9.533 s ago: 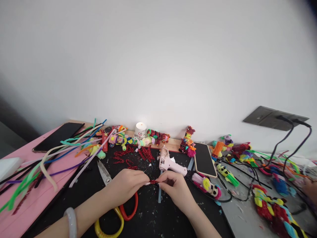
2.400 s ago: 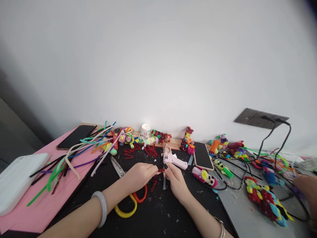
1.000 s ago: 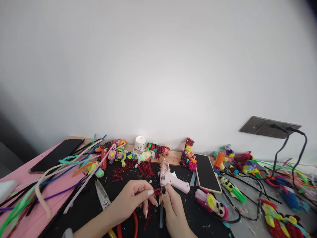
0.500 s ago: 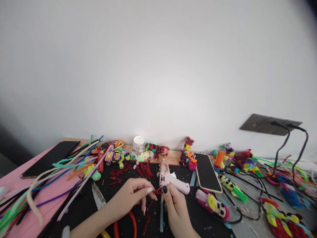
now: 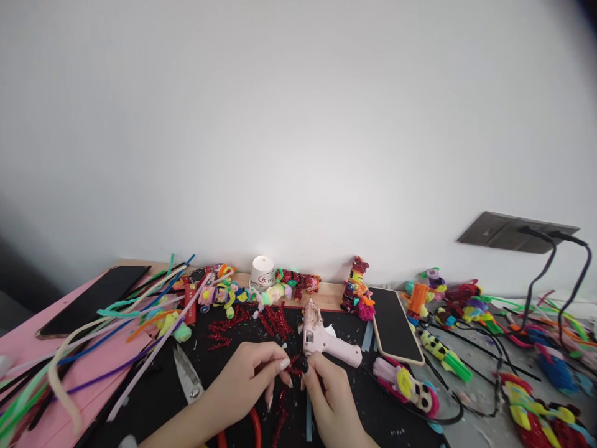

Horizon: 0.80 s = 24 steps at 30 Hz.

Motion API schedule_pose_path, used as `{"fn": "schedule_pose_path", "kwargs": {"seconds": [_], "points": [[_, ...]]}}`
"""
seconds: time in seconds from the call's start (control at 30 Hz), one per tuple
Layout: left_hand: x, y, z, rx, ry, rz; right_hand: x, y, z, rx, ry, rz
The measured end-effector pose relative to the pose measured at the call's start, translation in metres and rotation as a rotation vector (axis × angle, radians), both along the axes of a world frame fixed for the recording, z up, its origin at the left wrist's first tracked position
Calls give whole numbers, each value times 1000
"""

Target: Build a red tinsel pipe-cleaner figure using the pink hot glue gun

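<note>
left hand (image 5: 252, 382) + right hand (image 5: 326, 398) pinch red glitter pipe cleaner (image 5: 293, 367) | just before pink glue gun (image 5: 326, 339) | scissors (image 5: 189, 382) left of it

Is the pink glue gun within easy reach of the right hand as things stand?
Probably yes. The glue gun lies on the black mat just beyond the right hand, nothing between them, but that hand and the left hand pinch a red glitter stem.

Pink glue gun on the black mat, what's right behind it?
Behind the glue gun stand a small pipe-cleaner figure and a wooden strip against the wall; what its body covers cannot be seen.
</note>
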<state>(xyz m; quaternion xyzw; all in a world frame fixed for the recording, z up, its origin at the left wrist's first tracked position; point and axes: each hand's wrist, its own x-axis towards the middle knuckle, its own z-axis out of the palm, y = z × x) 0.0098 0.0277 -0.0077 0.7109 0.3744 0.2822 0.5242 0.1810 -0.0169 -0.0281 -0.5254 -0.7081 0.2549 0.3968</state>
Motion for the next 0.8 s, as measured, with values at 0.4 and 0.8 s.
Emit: {"fn": "schedule_pose_path", "kwargs": {"seconds": [0.4, 0.8], "points": [[-1, 1, -2, -83, -64, -18, 1, 1, 0, 17, 12, -44], [-4, 1, 0, -68, -73, -25, 1, 1, 4, 12, 23, -25]]}}
